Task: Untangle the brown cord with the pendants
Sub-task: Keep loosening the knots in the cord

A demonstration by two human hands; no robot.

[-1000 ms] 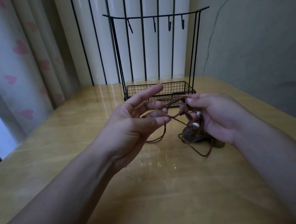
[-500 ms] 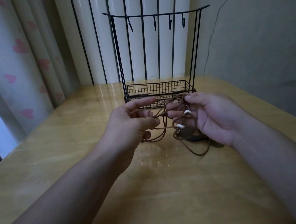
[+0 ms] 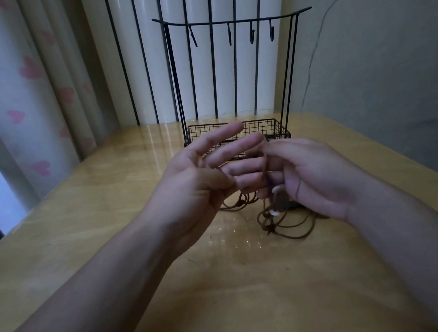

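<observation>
Head view: your left hand (image 3: pixel 198 184) is held palm-up with fingers straight and spread, gripping nothing. Your right hand (image 3: pixel 313 174) faces it; a strand of the thin brown cord with small pale pendants (image 3: pixel 279 213) runs up to its fingertips (image 3: pixel 267 144), which appear to pinch it, though the contact is blurred. The rest of the cord hangs in tangled loops down onto the glossy yellow wooden desk (image 3: pixel 111 231), between and just below your hands. The black wire rack with hooks and mesh basket (image 3: pixel 236 131) stands behind, apart from the cord.

Recommendation: lift the pinched strand slowly, pass your left fingers through one loop at a time, and avoid pulling taut, which likely tightens knots around the pendants.
</observation>
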